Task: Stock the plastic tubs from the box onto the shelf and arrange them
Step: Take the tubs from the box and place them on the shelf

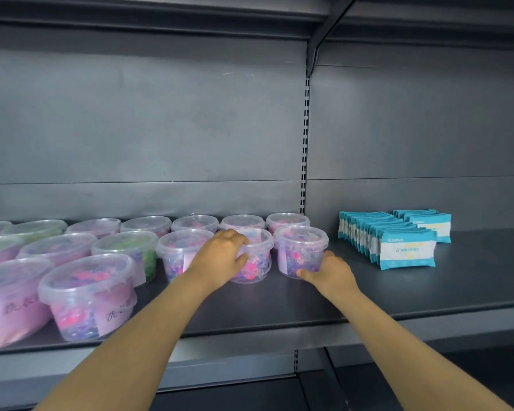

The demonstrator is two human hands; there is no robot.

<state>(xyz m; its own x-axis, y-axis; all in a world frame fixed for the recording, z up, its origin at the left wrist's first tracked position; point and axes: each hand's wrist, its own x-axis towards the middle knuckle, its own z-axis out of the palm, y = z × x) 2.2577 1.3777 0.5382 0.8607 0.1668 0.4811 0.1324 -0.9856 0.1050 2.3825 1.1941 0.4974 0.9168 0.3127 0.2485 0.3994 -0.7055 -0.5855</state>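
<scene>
Several clear plastic tubs with lids, filled with pink, purple and green pieces, stand in rows on the grey metal shelf [279, 304]. My left hand [223, 256] grips the left side and rim of one tub [257, 262] in the second row. My right hand [330, 269] holds the lower right side of the neighbouring tub [301, 249], the rightmost of that row. Both tubs stand upright on the shelf. A back row of tubs [242, 222] lines the rear wall. No box is in view.
Two rows of blue-and-white packets [398, 241] stand on the shelf to the right of the tubs. A slotted upright [304, 143] divides the back panel. Another shelf hangs overhead, and bare shelf surface lies in front of the held tubs.
</scene>
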